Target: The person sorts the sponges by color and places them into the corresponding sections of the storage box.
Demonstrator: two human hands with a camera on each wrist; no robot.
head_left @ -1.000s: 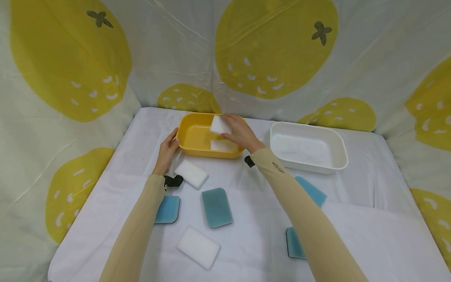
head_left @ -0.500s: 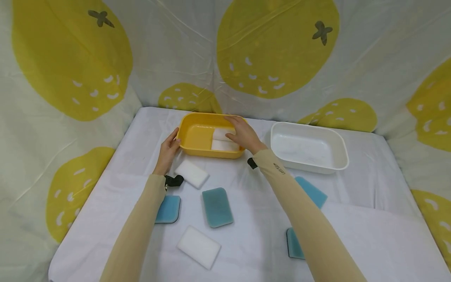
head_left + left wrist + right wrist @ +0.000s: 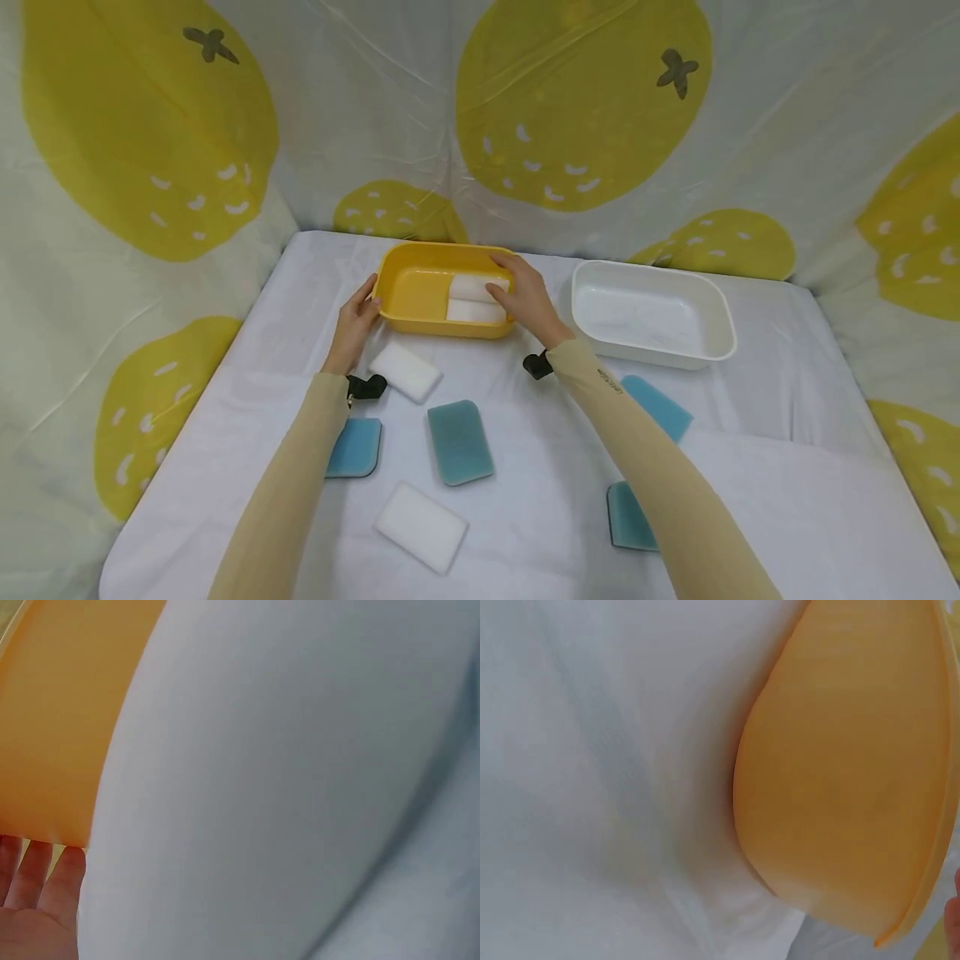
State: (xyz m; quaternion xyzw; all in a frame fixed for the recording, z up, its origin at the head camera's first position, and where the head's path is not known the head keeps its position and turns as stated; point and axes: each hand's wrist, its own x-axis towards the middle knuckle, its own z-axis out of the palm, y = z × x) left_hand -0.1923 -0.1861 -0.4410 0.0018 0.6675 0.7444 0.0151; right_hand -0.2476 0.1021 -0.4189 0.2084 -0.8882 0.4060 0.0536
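Two white sponges lie side by side at the right end inside a yellow plastic tub [image 3: 418,323]; the near one [image 3: 474,312] shows fully, and the far one [image 3: 471,286] is partly covered by my right hand [image 3: 528,296]. That hand is over the tub's right end, thumb extended above the far sponge and fingers along the rim, holding nothing visible. My left hand [image 3: 352,329] touches the tub's left end from outside, its fingers [image 3: 60,881] fairly straight against the wall. In the right wrist view only fingertips show at the edge, beyond the tub wall [image 3: 847,780].
A white tub [image 3: 648,321] stands to the right. White sponges [image 3: 406,370] [image 3: 422,527], a teal sponge [image 3: 461,442] and blue sponges [image 3: 356,447] [image 3: 657,407] are scattered in front. Another teal sponge [image 3: 630,518] is partly under my right sleeve. Lemon-print cloth [image 3: 585,100] hangs behind.
My right hand lowered a white sponge into the tub behind the other one and let it go. It has since drawn slightly right and nearer. The left hand stays at the tub.
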